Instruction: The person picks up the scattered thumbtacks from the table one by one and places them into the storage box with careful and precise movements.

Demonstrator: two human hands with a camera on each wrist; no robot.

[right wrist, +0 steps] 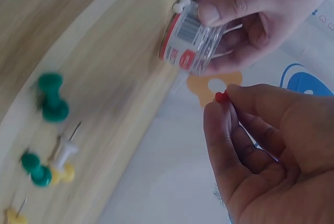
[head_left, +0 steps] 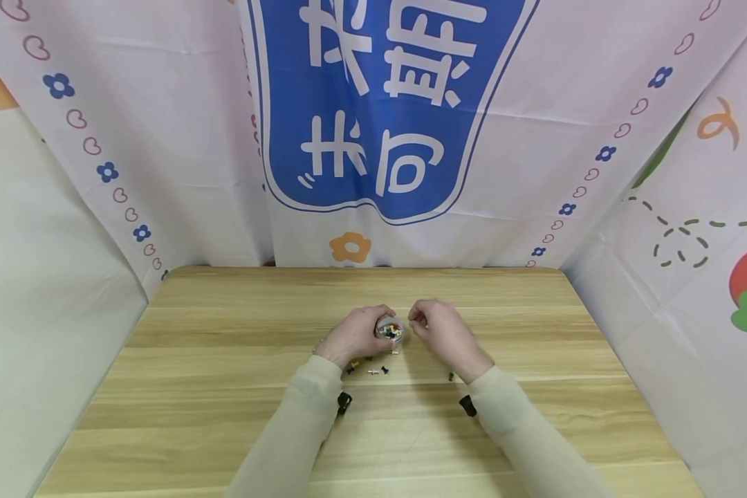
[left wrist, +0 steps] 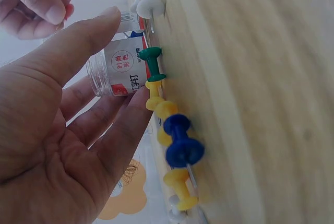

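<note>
A small clear jar (head_left: 390,330) with a printed label stands upright on the table, several coloured push pins visible inside it. My left hand (head_left: 361,333) grips the jar from its left side, thumb and fingers round its wall. Just right of the jar, my right hand (head_left: 438,332) pinches a red push pin (right wrist: 222,96) between thumb and forefinger. In the left wrist view, loose white, green, yellow and blue push pins (left wrist: 185,148) lie on the table beside my left hand. A white push pin (head_left: 395,353) sits close in front of the jar.
More push pins, including a green one (right wrist: 52,97), are scattered on the wooden table (head_left: 224,415) near my right wrist. A printed cloth (head_left: 211,173) hangs behind the table's back edge. Dark wrist mounts (head_left: 467,405) show under both sleeves.
</note>
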